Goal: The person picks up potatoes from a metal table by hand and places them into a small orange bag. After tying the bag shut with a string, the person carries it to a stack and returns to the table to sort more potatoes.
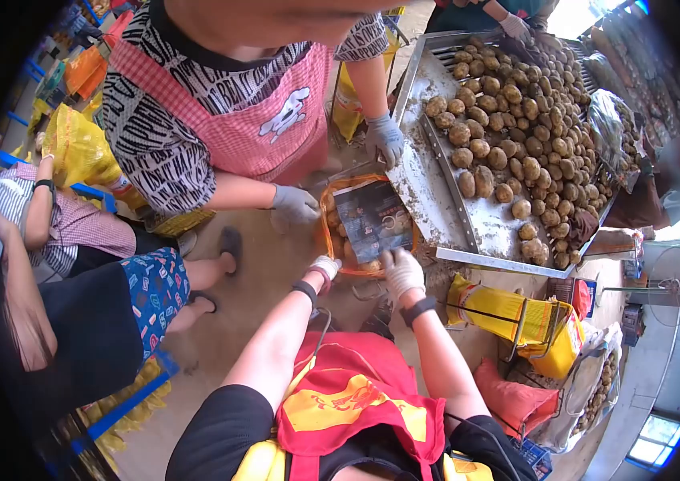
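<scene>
An orange mesh bag (324, 210) stands open in front of me with potatoes (338, 240) inside. A dark printed sheet (368, 218) lies over the potatoes and hides most of them. My left hand (326, 267), in a white glove, is closed at the bag's near left rim. My right hand (403, 274), also gloved, has its fingers bent at the sheet's near right corner; fingertips are partly hidden. Across the bag, a co-worker's gloved hand (295, 204) is beside its left rim. That person's other gloved hand (385, 140) is at the metal table's edge.
A metal sorting table (456, 220) heaped with potatoes (528, 128) stands at the upper right, its corner close to the bag. Yellow sacks (508, 309) on a frame and a red sack (516, 393) are at right. Other people stand at left and behind the table.
</scene>
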Demonstrator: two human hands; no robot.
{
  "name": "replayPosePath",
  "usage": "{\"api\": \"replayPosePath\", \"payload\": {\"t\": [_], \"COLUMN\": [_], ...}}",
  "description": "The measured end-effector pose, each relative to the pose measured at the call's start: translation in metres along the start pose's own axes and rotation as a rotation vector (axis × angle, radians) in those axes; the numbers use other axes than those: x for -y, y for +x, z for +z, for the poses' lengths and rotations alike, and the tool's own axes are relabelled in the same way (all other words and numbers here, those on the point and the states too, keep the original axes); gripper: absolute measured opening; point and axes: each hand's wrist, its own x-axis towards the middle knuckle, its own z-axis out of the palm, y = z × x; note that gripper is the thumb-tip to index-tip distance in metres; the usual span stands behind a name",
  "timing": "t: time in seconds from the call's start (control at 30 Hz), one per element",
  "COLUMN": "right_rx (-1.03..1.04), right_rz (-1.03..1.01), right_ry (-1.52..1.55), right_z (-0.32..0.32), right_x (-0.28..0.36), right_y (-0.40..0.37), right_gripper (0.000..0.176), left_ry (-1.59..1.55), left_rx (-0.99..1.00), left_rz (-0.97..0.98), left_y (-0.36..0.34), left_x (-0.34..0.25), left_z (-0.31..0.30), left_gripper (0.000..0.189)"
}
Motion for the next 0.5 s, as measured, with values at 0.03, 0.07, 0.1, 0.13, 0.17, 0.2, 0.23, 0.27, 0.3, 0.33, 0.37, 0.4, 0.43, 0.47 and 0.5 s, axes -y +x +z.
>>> {"api": "replayPosePath", "payload": {"t": [0.03,0.07,0.1,0.13,0.17,0.2,0.23,0.27,0.3,0.33,0.37,0.4,0.43,0.47,0.5], "right_rx": [-0.207,-0.27,-0.333,-0.335,-0.336,-0.335,-0.336,-0.168,0.003,-0.059,0.036,0.083,0.134,0.143,0.231], "right_rz": [-0.029,0.012,0.054,0.052,0.156,0.264,0.263,0.405,0.543,0.64,0.684,0.7,0.718,0.716,0.765], "right_ry": [0.027,-0.042,-0.108,-0.107,-0.117,-0.126,-0.125,0.008,0.141,0.248,0.334,0.448,0.559,0.554,0.63], "right_z": [0.02,0.034,0.044,0.052,0.059,0.061,0.059,0.054,0.05,0.058,0.061,0.095,0.125,0.125,0.121], "right_x": [-0.014,-0.022,-0.026,-0.029,-0.034,-0.035,-0.04,-0.047,-0.053,-0.062,-0.073,-0.108,-0.139,-0.148,-0.151], "right_y": [0.017,0.032,0.044,0.052,0.06,0.066,0.074,0.083,0.09,0.095,0.103,0.124,0.139,0.14,0.141], "right_gripper": [0.046,0.049,0.052,0.052,0.052,0.052,0.052,0.053,0.055,0.058,0.065,0.069,0.073,0.073,0.069], "left_ry": [-0.006,0.068,0.145,0.142,0.182,0.158,0.133,0.131,0.105,0.08,0.078,0.058,0.037,0.031,0.049], "left_rx": [-0.003,-0.032,-0.062,-0.058,-0.04,-0.046,-0.052,-0.054,-0.063,-0.073,-0.078,-0.077,-0.074,-0.076,-0.087], "left_rz": [0.0,0.017,0.032,0.042,0.056,0.065,0.074,0.075,0.066,0.057,0.056,0.021,-0.017,-0.025,-0.005], "left_y": [-0.006,-0.019,-0.025,-0.021,-0.014,-0.014,-0.013,-0.013,-0.014,-0.014,-0.014,-0.015,-0.019,-0.015,-0.01], "left_x": [-0.005,-0.015,-0.021,-0.017,-0.014,-0.012,-0.01,-0.008,-0.007,-0.008,-0.01,-0.012,-0.012,-0.008,-0.006], "left_z": [-0.002,-0.007,-0.01,-0.006,-0.005,-0.005,-0.004,-0.002,-0.001,-0.002,-0.005,-0.008,-0.008,-0.006,-0.006], "left_gripper": [0.045,0.047,0.048,0.05,0.049,0.05,0.05,0.05,0.05,0.05,0.05,0.048,0.047,0.047,0.047]}}
